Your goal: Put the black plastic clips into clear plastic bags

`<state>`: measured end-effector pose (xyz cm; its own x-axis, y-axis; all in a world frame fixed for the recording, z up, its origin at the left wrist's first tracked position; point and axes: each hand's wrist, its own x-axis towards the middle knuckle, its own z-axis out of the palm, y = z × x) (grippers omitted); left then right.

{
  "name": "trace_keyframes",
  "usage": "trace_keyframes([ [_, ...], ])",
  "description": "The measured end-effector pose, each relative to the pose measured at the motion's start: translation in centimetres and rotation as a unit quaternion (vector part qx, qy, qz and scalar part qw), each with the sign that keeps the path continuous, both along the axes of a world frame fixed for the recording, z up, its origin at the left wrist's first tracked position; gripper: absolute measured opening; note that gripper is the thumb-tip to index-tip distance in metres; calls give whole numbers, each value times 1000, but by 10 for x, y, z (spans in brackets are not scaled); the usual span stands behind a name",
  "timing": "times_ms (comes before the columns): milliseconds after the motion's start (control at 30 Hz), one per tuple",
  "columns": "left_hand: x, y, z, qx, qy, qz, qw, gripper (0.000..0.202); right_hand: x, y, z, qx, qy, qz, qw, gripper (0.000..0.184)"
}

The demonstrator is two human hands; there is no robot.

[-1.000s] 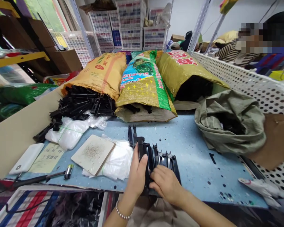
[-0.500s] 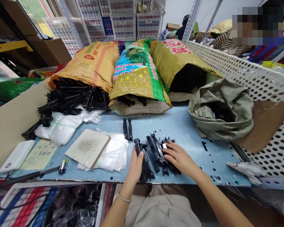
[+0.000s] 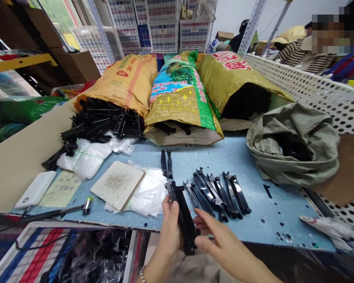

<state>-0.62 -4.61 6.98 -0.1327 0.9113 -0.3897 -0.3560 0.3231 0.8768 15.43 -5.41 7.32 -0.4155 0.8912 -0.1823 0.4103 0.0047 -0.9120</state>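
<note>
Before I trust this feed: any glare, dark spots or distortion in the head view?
Head view: light glints along the black strips; head view: the right gold sack gapes nearly solid black; head view: the perforated panel looks stretched toward the right edge.

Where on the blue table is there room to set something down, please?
Between the row of black parts and the gray sack, save for a small black strip; also behind that row, before the middle sack. The left is crowded with a tile, plastic bags and a note.
</note>
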Motion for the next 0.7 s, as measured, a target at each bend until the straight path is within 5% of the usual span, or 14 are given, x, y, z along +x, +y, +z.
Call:
trace_keyframes([
  [100,-4,2,-11,43,68,32,996,55,-23,-1,-30,-85,99,-43,991,63],
  [167,-21,8,-19,95,197,34,975,49,-27,4,-42,-152,151,-72,974,56],
  [267,-60,21,-31,153,451,39,879,38,-23,13,-40,-219,205,-95,949,53],
  [333,-84,31,-36,157,528,8,835,25,-22,17,-33,-231,222,-103,942,50],
  [467,-114,47,-37,123,415,-55,900,22,-35,22,-25,-241,248,-131,929,49],
  [700,-130,49,-35,69,281,-25,957,28,-66,39,-14,-296,340,-105,886,36],
])
